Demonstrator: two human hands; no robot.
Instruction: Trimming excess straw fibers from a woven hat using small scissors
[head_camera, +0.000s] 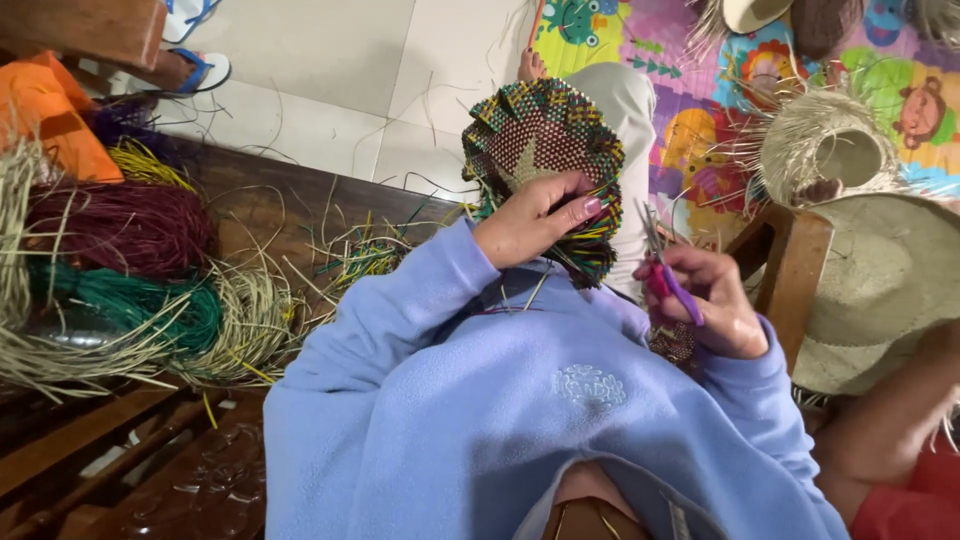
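So the left hand gripped a colourful woven piece while the right hand clutched purple-handled scissors beside it.

Landmark: woven disc, held in the left hand above the lap. Left of the disc, straw bundles lie on the bench; right of it, the right hand grips scissors. Farther right, an unfinished hat sits behind a finished hat, with the play mat on the floor beyond.
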